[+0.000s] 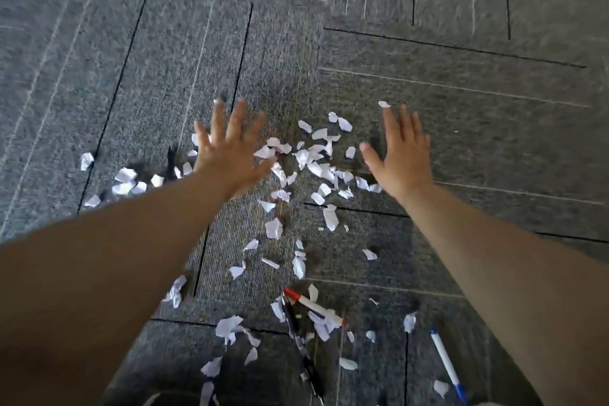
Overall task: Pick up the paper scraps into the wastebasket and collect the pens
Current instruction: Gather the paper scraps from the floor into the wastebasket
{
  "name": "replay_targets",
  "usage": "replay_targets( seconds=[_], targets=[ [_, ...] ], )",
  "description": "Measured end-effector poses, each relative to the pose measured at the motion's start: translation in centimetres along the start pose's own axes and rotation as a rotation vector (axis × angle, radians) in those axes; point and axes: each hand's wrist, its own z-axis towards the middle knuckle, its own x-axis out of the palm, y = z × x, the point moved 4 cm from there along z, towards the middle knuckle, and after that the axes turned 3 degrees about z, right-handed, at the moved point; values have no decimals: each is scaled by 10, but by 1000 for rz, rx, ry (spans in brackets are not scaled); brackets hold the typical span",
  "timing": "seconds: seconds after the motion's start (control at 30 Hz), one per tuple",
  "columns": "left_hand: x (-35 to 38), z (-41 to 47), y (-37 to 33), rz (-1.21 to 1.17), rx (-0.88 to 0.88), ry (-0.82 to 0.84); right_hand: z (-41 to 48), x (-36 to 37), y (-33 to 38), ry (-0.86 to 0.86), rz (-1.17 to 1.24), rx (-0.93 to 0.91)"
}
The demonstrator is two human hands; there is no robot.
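- Far left on the carpet (pixel 494 128), a loose group of scraps (pixel 125 175) lies outside my left arm, apart from the main spill.
- Next comes my left hand (pixel 230 152), flat and spread, palm down, holding nothing; a few scraps sit just beside its little-finger edge.
- Between my two hands lies the densest heap (pixel 316 161), nearer their heels than their fingertips. This is what the coming move turns on: the heap lies inward of both palms, so I judge a sweep of both hands toward each other would bunch it.
- From the heap a thinner trail (pixel 273 227) runs back toward me, down the gap between my forearms.
- Close to my body, at the foot of that trail, a red-capped marker (pixel 313 306) lies slanted, cap to the upper left, touching a dark pen (pixel 290 316) that points nearly straight away from me. Another dark pen (pixel 313 379) lies below them.
- My right hand (pixel 398 155) is likewise open and empty, fingers together, thumb toward the heap; one scrap sits at its fingertips.
- Lower right, under my right forearm, a white pen (pixel 446 362) with a blue end lies slanted, its long axis running toward me and to the right. My right hand is nearer to it.
- No wastebasket shows in view, so I cannot tell which way it lies.
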Motion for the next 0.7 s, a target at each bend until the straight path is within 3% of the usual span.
replay_targets(
  seconds=[0.23, 0.47, 0.7],
  targets=[
    [-4, 51, 32, -190, -94, 59, 48, 9, 15, 58, 93, -102],
    [16, 4, 6, -168, 192, 16, 3, 46, 97, 170, 116, -630],
    [40, -66, -10, -31, 367, 96, -66, 55, 79, 219, 52, -778]
  ],
)
